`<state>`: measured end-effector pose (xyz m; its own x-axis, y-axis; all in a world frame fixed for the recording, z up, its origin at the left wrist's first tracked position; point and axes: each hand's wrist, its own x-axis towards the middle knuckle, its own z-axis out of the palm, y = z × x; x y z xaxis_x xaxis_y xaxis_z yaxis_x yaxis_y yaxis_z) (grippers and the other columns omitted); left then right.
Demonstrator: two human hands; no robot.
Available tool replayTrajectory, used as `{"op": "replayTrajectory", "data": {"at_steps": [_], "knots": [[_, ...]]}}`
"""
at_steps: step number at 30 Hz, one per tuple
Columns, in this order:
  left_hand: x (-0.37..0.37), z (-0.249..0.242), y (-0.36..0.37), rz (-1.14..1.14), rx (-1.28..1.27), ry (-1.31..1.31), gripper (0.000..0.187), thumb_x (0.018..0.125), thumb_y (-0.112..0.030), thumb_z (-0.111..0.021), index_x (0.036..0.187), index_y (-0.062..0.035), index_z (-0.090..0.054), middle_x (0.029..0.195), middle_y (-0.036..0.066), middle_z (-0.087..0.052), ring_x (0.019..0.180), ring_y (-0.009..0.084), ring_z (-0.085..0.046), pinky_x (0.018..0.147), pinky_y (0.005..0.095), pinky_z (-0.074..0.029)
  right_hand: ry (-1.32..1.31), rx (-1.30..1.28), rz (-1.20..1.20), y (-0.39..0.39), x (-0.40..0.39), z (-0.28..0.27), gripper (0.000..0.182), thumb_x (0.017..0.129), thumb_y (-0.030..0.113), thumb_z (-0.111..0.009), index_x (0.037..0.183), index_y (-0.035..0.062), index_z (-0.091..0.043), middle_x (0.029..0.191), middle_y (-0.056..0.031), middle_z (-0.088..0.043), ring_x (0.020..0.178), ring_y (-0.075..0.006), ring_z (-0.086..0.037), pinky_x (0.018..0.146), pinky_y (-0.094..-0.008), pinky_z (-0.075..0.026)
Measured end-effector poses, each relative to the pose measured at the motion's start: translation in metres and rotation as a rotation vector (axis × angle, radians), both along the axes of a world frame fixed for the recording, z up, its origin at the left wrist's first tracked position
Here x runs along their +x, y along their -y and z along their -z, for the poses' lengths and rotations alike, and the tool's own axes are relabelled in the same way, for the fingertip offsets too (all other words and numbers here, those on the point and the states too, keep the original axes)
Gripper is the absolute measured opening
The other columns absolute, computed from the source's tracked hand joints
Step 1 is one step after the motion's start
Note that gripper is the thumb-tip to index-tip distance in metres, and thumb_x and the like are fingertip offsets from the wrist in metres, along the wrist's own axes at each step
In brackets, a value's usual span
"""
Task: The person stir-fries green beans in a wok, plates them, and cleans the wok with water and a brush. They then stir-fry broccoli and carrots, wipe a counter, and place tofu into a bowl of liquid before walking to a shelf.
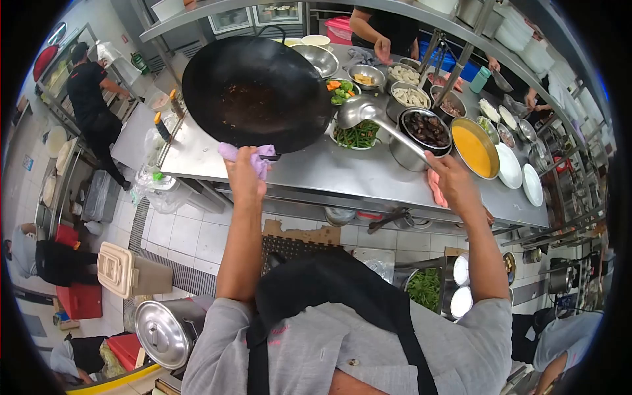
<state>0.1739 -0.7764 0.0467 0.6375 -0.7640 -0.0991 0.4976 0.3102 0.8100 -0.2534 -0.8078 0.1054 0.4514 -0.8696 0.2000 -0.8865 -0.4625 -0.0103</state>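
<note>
We hold the wok (257, 92) above the tabletop's (316, 172) near edge, left hand (245, 172) clenched on its cloth-wrapped handle, right hand (454, 181) gripping the ladle (359, 112) over the green beans (357, 135); scooping an ingredient seems next, needing a steady dip.

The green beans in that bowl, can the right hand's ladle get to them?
Probably yes. The right hand holds the long metal ladle, whose scoop hangs just over the bowl of green beans, with nothing between.
</note>
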Motion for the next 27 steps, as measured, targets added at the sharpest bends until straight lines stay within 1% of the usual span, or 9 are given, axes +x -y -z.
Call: {"op": "replayTrajectory", "data": {"at_steps": [4, 7, 9, 12, 15, 18, 21, 24, 27], "knots": [[0.025, -0.001, -0.03, 0.016, 0.069, -0.117, 0.013, 0.082, -0.009, -0.062, 0.093, -0.0067, -0.057, 0.085, 0.006, -0.059, 0.067, 0.0185, -0.059, 0.048, 0.0297, -0.046, 0.212, -0.07, -0.111, -0.004, -0.01, 0.011, 0.056, 0.084, 0.002, -0.058, 0.139, 0.0136, -0.051, 0.103, -0.0101, -0.06, 0.092, -0.0279, -0.06, 0.079, -0.0382, -0.05], [0.053, 0.004, -0.076, 0.121, 0.005, -0.213, 0.01, 0.085, -0.01, -0.06, 0.094, -0.0072, -0.057, 0.082, 0.006, -0.063, 0.065, 0.0205, -0.063, 0.044, 0.0299, -0.049, 0.635, 0.05, -0.247, 0.0, 0.005, 0.065, 0.059, 0.082, 0.007, -0.062, 0.14, 0.0084, -0.049, 0.106, -0.014, -0.062, 0.084, -0.0236, -0.062, 0.074, -0.0329, -0.05], [0.054, -0.008, -0.114, 0.131, -0.026, -0.274, 0.007, 0.087, -0.009, -0.058, 0.093, -0.0069, -0.059, 0.082, 0.009, -0.067, 0.067, 0.0218, -0.067, 0.042, 0.0287, -0.049, 0.789, 0.489, -0.041, -0.021, 0.039, 0.085, 0.056, 0.082, 0.013, -0.064, 0.136, 0.0054, -0.049, 0.097, -0.0151, -0.063, 0.075, -0.0206, -0.061, 0.069, -0.0325, -0.05], [0.061, -0.014, -0.176, 0.087, -0.024, -0.294, 0.005, 0.088, -0.012, -0.058, 0.091, -0.0072, -0.059, 0.08, 0.008, -0.067, 0.063, 0.0204, -0.065, 0.04, 0.0287, -0.049, 0.793, 0.681, -0.185, -0.054, 0.113, 0.089, 0.042, 0.084, 0.021, -0.068, 0.12, 0.0052, -0.052, 0.086, -0.0104, -0.06, 0.076, -0.0198, -0.058, 0.071, -0.0347, -0.049], [0.067, -0.015, -0.238, -0.029, 0.031, -0.306, 0.006, 0.089, -0.013, -0.058, 0.088, -0.0077, -0.058, 0.079, 0.008, -0.066, 0.061, 0.019, -0.064, 0.039, 0.028, -0.048, 0.855, 0.789, -0.314, -0.075, 0.181, 0.127, 0.037, 0.082, 0.022, -0.07, 0.11, 0.0038, -0.053, 0.084, -0.0076, -0.056, 0.077, -0.0185, -0.056, 0.07, -0.0339, -0.046], [0.072, -0.002, -0.307, -0.245, 0.119, -0.243, 0.007, 0.088, -0.014, -0.058, 0.085, -0.0081, -0.057, 0.076, 0.009, -0.065, 0.058, 0.0183, -0.063, 0.038, 0.0274, -0.048, 0.979, 0.867, -0.527, -0.095, 0.248, 0.148, 0.028, 0.086, 0.016, -0.068, 0.107, 0.006, -0.052, 0.067, -0.0021, -0.051, 0.052, -0.0112, -0.05, 0.047, -0.028, -0.041], [0.056, -0.016, -0.37, -0.397, 0.235, -0.304, 0.006, 0.086, -0.013, -0.059, 0.083, -0.0085, -0.056, 0.072, 0.008, -0.063, 0.053, 0.0182, -0.061, 0.036, 0.0272, -0.047, 1.011, 1.1, -0.627, -0.117, 0.306, 0.139, 0.026, 0.089, 0.013, -0.066, 0.108, 0.0053, -0.05, 0.062, 0.0011, -0.048, 0.043, -0.0077, -0.045, 0.038, -0.0243, -0.037], [0.045, -0.004, -0.444, -0.55, 0.237, -0.264, 0.005, 0.087, -0.011, -0.057, 0.082, -0.0085, -0.056, 0.073, 0.008, -0.062, 0.055, 0.0188, -0.062, 0.037, 0.0272, -0.048, 1.02, 1.378, -0.627, -0.15, 0.348, 0.114, 0.029, 0.087, 0.012, -0.066, 0.109, -0.0005, -0.051, 0.067, -0.003, -0.053, 0.049, -0.0095, -0.049, 0.045, -0.0273, -0.04], [0.021, 0.011, -0.509, -0.718, 0.266, -0.278, 0.005, 0.089, -0.012, -0.057, 0.084, -0.01, -0.055, 0.076, 0.003, -0.06, 0.06, 0.0158, -0.061, 0.039, 0.027, -0.048, 1.058, 1.661, -0.714, -0.182, 0.374, 0.119, 0.032, 0.089, 0.009, -0.066, 0.113, 0.0, -0.046, 0.062, -0.0006, -0.049, 0.044, -0.0086, -0.048, 0.039, -0.0254, -0.039]]}}
